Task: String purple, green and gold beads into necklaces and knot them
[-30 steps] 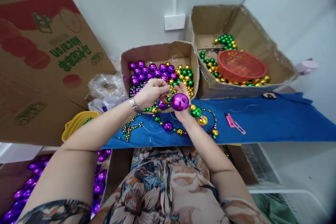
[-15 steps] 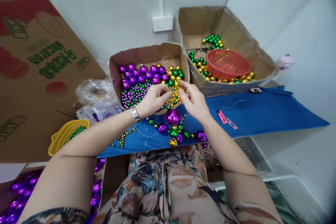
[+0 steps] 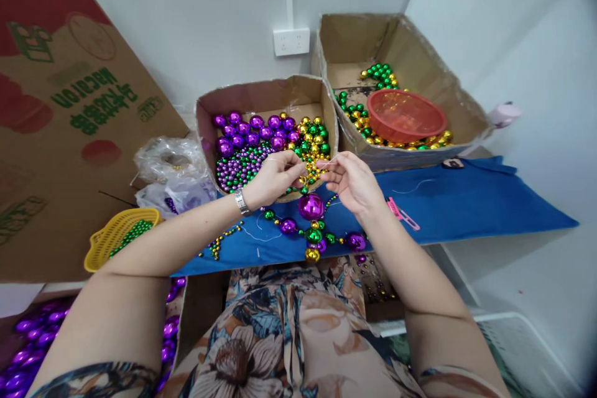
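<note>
My left hand, wearing a metal watch on the wrist, is closed in a pinch on thin pale thread. Facing it, my right hand pinches the same thread between thumb and forefinger, its other fingers loosely curled. Below the hands, a string of beads lies on the blue cloth. Its large purple bead sits above a green bead and a gold bead. Smaller strung beads spread out to both sides. Both hands are over the front edge of a bead-filled cardboard box.
A larger box at the back right contains green and gold beads and a red basket. On the cloth lies a pink cutter. A yellow basket with green beads stands at left, near plastic wrapping.
My right hand has shifted slightly right and turned, its fingers now pinching the thread, which shows drawn out between the hands. My left hand keeps nearly the same place.
</note>
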A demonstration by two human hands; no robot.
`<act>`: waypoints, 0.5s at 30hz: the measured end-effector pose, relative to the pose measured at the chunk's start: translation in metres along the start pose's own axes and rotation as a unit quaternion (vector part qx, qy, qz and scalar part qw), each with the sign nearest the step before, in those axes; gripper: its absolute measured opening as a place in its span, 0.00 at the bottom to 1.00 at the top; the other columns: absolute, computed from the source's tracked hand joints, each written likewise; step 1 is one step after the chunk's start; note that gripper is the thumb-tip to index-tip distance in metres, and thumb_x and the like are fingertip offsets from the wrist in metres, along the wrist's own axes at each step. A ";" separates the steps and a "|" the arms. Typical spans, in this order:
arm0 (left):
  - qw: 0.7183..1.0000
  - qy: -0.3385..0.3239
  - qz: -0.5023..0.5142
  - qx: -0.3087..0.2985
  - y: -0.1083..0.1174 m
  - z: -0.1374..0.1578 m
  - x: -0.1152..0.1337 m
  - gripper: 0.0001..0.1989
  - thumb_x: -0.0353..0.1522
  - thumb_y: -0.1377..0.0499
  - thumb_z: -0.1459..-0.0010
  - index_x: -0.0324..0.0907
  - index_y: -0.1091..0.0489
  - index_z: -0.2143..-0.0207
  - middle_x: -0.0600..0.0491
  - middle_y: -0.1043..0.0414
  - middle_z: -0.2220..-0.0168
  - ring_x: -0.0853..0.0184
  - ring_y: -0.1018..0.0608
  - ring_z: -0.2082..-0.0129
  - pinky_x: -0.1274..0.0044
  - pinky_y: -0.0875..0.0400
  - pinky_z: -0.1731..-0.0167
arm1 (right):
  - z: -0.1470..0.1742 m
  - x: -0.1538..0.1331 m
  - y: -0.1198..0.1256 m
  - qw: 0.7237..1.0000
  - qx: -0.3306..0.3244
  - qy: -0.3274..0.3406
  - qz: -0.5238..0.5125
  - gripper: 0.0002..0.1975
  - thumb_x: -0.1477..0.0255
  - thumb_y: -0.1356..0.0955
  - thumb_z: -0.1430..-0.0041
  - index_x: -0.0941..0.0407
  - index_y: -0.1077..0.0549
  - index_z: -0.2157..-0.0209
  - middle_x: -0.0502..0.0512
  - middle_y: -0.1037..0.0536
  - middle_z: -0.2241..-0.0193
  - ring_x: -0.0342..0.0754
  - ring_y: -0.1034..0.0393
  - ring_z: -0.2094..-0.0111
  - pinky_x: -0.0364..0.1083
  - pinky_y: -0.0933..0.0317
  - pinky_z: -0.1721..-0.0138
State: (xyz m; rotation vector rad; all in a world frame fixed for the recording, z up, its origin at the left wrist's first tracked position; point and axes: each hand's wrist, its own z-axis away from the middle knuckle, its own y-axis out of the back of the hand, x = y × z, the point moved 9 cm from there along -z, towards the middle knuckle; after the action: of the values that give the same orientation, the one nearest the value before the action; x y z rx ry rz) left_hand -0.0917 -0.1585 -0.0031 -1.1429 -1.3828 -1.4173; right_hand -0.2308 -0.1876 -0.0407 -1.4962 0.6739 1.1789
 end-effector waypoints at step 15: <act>0.989 0.070 0.113 0.056 0.001 0.005 -0.009 0.08 0.25 0.43 0.40 0.38 0.36 0.73 0.54 0.29 0.73 0.77 0.28 0.80 0.82 0.29 0.79 | 0.118 0.057 -0.084 0.603 -0.010 0.511 0.612 0.05 0.75 0.35 0.38 0.55 0.28 0.65 0.58 0.26 0.50 0.58 0.44 0.36 0.68 0.53 0.37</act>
State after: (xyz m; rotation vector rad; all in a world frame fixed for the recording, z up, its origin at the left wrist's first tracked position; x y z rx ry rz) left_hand -0.0886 -0.1539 -0.0120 -1.0686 -1.1789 -1.2180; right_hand -0.1750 -0.0431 -0.0544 -1.5918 2.8238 1.0500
